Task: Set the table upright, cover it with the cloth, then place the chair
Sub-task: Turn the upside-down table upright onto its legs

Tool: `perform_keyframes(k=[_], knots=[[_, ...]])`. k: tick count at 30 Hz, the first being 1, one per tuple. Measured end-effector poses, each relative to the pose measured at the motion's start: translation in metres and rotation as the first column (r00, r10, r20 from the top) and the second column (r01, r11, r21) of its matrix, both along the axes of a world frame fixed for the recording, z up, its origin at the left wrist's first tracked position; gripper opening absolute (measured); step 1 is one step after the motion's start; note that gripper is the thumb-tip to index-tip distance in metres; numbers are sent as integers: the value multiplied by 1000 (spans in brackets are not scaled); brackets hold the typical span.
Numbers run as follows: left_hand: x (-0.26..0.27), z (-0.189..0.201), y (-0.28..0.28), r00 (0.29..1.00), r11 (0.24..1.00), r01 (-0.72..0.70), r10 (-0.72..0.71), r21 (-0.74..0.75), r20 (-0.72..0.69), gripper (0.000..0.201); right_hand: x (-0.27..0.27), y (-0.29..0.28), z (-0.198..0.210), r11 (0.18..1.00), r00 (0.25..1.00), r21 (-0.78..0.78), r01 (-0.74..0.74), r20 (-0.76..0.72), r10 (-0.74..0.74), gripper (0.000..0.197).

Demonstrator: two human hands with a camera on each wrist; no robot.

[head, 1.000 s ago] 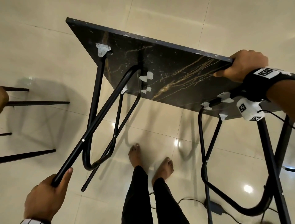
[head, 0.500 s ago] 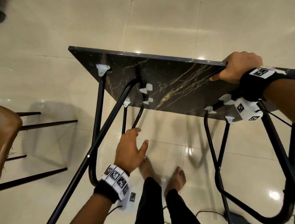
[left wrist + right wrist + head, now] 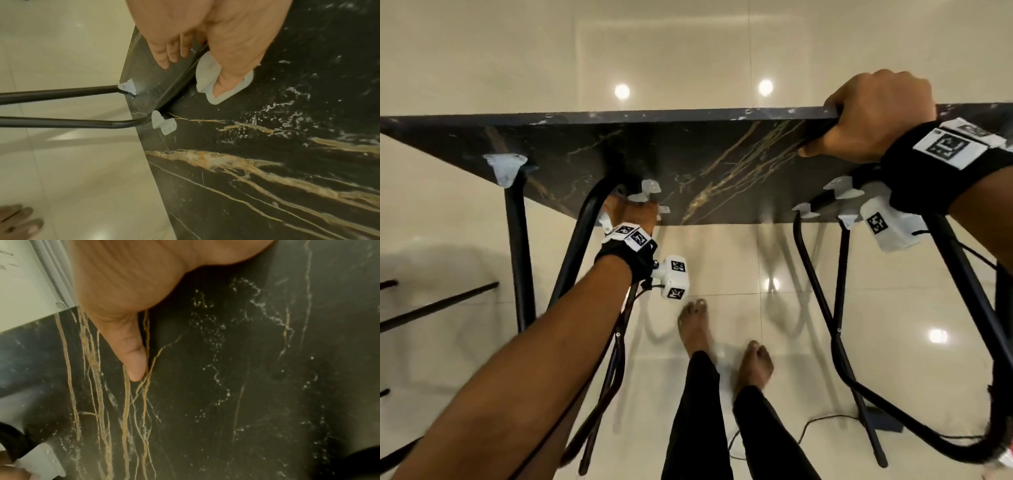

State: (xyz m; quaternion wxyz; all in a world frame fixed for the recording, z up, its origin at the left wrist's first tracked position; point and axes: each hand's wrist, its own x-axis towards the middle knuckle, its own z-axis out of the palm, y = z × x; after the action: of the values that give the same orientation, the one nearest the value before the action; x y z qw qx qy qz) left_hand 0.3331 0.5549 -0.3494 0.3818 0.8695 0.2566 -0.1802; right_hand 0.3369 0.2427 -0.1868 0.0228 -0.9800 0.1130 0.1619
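The table [image 3: 722,161] has a black marbled top with gold veins and black metal legs; it is tilted, its underside facing me. My right hand [image 3: 866,120] grips the top's far edge at the right, and in the right wrist view its thumb [image 3: 133,356] lies flat on the underside [image 3: 226,386]. Under the top, my left hand [image 3: 635,209] grips a leg bar [image 3: 180,76], its thumb on a white bracket [image 3: 207,87]. Dark chair legs [image 3: 438,305] show at the left edge. No cloth is in view.
My bare feet [image 3: 695,325] stand on glossy cream tiles just in front of the table. A black adapter [image 3: 887,421] and its cable lie on the floor at the lower right, among the table's right legs [image 3: 835,325].
My left hand let go of the leg's end, reached up and took the leg bar under the top. The tabletop swung nearer to level, with my right hand still on its edge.
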Motion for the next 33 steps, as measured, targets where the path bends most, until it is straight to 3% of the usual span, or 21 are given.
perform_keyframes(k=[4, 7, 16, 22, 33], knots=[[7, -14, 5, 997, 997, -73, 73, 2, -38, 44, -12, 1, 1, 1000, 999, 11, -2, 35, 2, 47], [-5, -14, 6, 995, 991, -66, 75, 118, -69, 50, -20, 5, 1, 1000, 999, 2, -1, 39, 1, 46], [-8, -25, 4, 996, 990, -63, 54, 127, 75, 37, -16, 1, 0, 1000, 998, 5, -16, 61, 16, 44], [-11, -20, 3, 989, 956, 39, -79, 292, 124, 42, -13, -1, -3, 1000, 997, 11, -26, 79, 25, 47], [8, -16, 4, 993, 968, 39, -65, 247, 98, 36, 4, -3, -5, 1000, 998, 9, -19, 68, 19, 55]])
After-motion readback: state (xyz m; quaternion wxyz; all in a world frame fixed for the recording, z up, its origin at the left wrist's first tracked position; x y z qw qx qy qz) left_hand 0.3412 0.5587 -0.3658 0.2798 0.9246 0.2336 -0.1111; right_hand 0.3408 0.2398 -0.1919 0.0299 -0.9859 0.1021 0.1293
